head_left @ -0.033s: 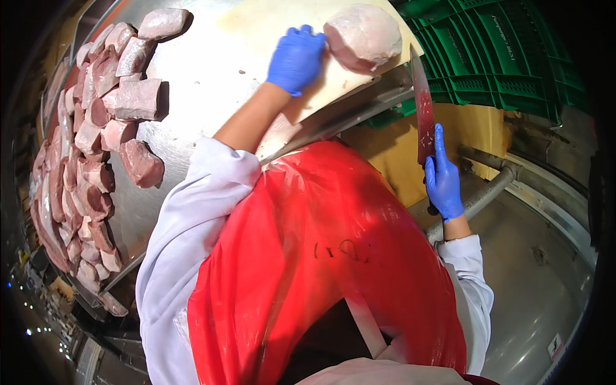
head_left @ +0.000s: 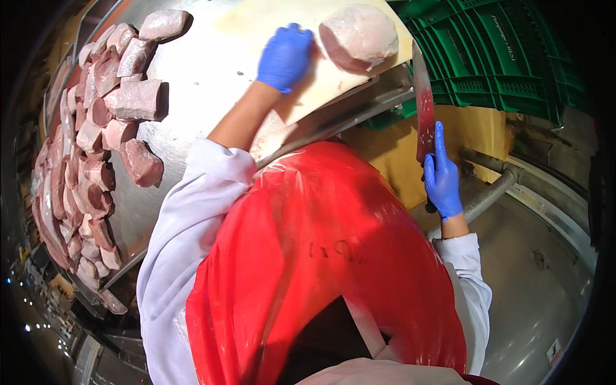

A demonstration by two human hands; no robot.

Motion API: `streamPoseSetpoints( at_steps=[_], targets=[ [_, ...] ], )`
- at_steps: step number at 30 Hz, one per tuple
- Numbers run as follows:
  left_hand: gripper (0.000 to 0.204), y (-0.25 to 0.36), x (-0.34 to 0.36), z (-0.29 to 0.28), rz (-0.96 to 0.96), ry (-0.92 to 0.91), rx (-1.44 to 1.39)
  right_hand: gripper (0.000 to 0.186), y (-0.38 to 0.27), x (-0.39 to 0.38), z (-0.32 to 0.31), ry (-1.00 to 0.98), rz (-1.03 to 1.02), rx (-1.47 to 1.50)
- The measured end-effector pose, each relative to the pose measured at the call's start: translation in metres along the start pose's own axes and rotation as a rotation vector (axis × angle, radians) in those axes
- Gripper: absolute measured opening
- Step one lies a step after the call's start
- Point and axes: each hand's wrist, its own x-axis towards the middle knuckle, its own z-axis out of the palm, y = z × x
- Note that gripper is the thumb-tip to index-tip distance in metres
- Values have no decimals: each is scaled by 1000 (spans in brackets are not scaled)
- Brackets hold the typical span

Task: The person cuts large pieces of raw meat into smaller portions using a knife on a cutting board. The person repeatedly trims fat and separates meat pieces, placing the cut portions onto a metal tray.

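Observation:
A large pale chunk of meat (head_left: pixel 359 37) sits on the white cutting board (head_left: pixel 321 96), close to the board's right end. Just left of it, apart from it, my left hand (head_left: pixel 285 59) in a blue glove is over the board with fingers curled in; nothing shows in them. Off the board's right end, my right hand (head_left: pixel 443 183), also gloved in blue, grips the black handle of a long knife (head_left: pixel 423 106). Its forefinger stretches up along the knife, whose red-smeared blade points away from me, its tip beside the board's corner.
Many cut meat pieces (head_left: pixel 138 102) are heaped on the steel table (head_left: pixel 192 83) at the left. Green plastic crates (head_left: pixel 494 51) stand at the far right, beyond the knife. A metal pipe (head_left: pixel 487 202) runs beside my right hand. My red apron (head_left: pixel 333 224) hangs against the table edge.
My left hand has shifted a little left, away from the meat chunk. The chunk and board sit slightly further left in the picture. My right hand keeps hold of the knife.

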Motion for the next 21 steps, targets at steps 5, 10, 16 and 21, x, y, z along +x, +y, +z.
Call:
streamPoseSetpoints(
  at_steps=[5, 10, 16, 21],
  targets=[
    [20, -59, 5, -10, -360, 132, 78, 70, 48, 40, -6, 33, 17, 326],
    [26, -45, 10, -41, -797, 116, -910, 70, 98, 71, -18, 82, -57, 445],
    [31, 89, 68, -97, -680, 359, -972, 69, 145, 107, -43, 159, -95, 570],
    [31, 189, 170, -72, -306, 143, -1198, 67, 176, 124, -55, 237, -110, 590]
  ],
)
